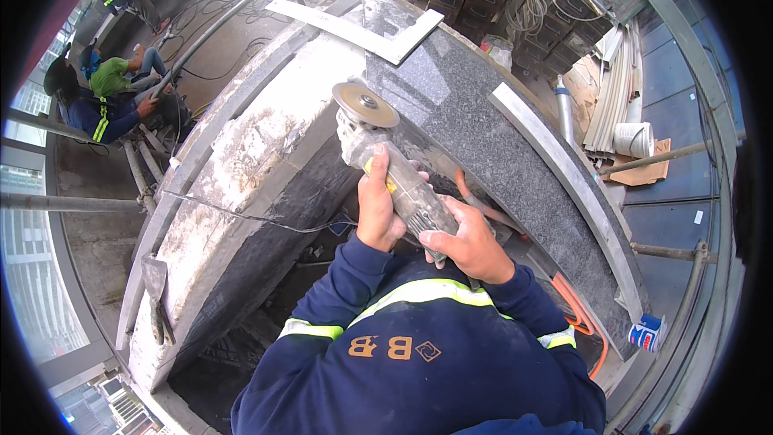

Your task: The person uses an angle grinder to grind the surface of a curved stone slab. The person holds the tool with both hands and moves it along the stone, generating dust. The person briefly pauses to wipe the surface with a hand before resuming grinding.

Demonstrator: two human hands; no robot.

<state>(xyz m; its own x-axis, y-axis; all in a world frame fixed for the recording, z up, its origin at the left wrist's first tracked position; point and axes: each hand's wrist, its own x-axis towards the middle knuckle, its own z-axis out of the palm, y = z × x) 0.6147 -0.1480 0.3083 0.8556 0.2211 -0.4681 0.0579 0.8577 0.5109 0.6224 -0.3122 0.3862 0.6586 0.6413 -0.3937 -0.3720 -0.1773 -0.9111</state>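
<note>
Both my hands grip a dusty grey angle grinder (pixel 419 197), which tilts away from me. My left hand (pixel 378 213) is closed round its body near the head, thumb along the top. Further back, my right hand (pixel 475 243) wraps the rear end. The round cutting disc (pixel 366 105) sits at the far end, above the inner corner where a pale, dust-covered ledge (pixel 258 137) meets a dark speckled stone slab (pixel 491 137). Whether the disc touches the stone, I cannot tell. Beyond it, a white L-shaped square (pixel 394 47) lies across the corner.
A long metal strip (pixel 572 181) lies along the slab's right side. A scraper (pixel 155 282) rests on the left ledge, crossed by a thin cable (pixel 250 216). Orange hose (pixel 581 314), a can (pixel 646 332) and a white bucket (pixel 634 139) are right. Co-workers (pixel 105 97) sit far left.
</note>
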